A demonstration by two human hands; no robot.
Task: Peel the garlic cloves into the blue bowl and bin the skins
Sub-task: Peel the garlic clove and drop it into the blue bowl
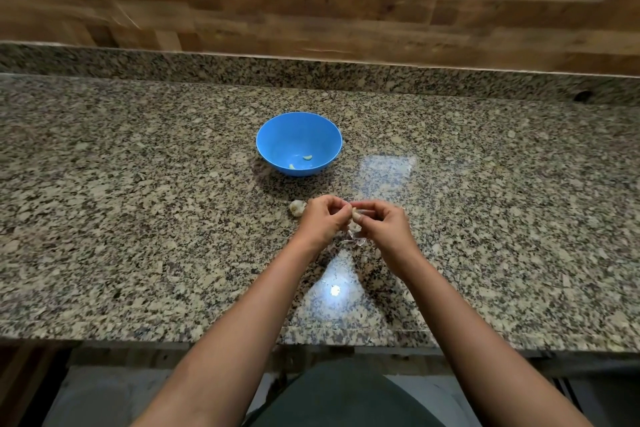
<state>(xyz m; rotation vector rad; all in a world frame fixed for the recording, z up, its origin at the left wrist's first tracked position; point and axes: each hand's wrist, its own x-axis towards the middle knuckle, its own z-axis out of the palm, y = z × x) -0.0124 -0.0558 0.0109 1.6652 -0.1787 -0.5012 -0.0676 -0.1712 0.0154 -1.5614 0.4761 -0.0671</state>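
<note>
Granite, speckled, and a clove is being stripped just above it.

A pale garlic clove [356, 216] is held over the speckled granite desk [138, 218], short of the round blue plastic bowl [277, 135]. The grip of the left hand [323, 222] and that of the right hand [384, 227] are both clamped on it, fingertips pinched. Should the skin give suddenly, the slick clove could be squirted out and lost off the desk. The thin papery skins [353, 237] under the wrists could be swept to the floor by a forearm, and no bin is seen. Counted: one bowl, two peeled cloves [307, 157] inside it, one clove in hand, one part-broken garlic head [296, 208] just beside the left hand. The skins are too tangled to be counted.
</note>
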